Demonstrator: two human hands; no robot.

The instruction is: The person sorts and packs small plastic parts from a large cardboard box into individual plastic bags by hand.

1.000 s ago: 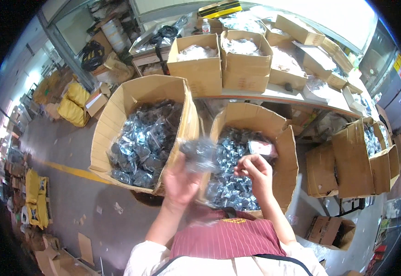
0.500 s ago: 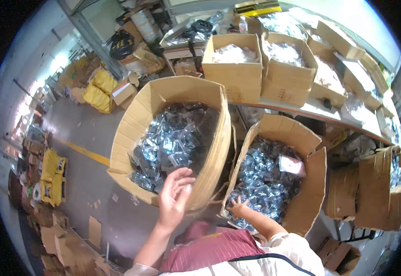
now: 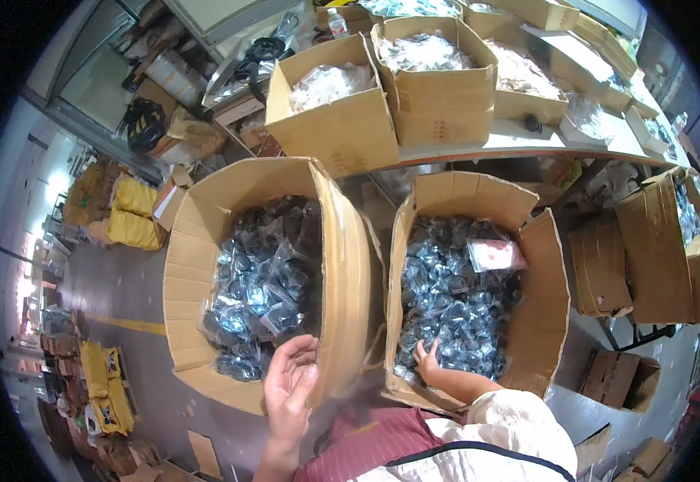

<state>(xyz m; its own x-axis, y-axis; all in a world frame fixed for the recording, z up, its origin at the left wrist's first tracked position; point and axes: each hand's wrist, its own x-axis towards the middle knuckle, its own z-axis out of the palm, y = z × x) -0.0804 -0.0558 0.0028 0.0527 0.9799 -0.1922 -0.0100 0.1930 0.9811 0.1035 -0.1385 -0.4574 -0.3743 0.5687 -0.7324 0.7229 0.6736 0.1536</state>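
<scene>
Over the near edge of the left cardboard box (image 3: 185,265), my left hand (image 3: 289,386) hangs with loosely bent fingers and nothing in it. Many small clear bags with dark, shiny pieces (image 3: 257,289) fill this box; what the pieces are, I cannot tell. My right hand (image 3: 428,363) reaches into the right cardboard box (image 3: 538,321), its fingers apart and touching similar bagged dark pieces (image 3: 454,313) near the front left corner. On top of that heap, toward the back, lies a flat packet in white and red (image 3: 496,255).
Behind the boxes runs a long table (image 3: 478,151) bearing open cartons (image 3: 334,132) of clear bags and a plastic bottle (image 3: 337,24). More cartons (image 3: 663,265) stand at the right. Yellow sacks (image 3: 134,213) and a yellow floor line (image 3: 137,324) are on the left.
The view has turned, so both boxes now look more upright. My right hand stays in the right box, shifted slightly over the bags. The left hand remains by the left box's near edge.
</scene>
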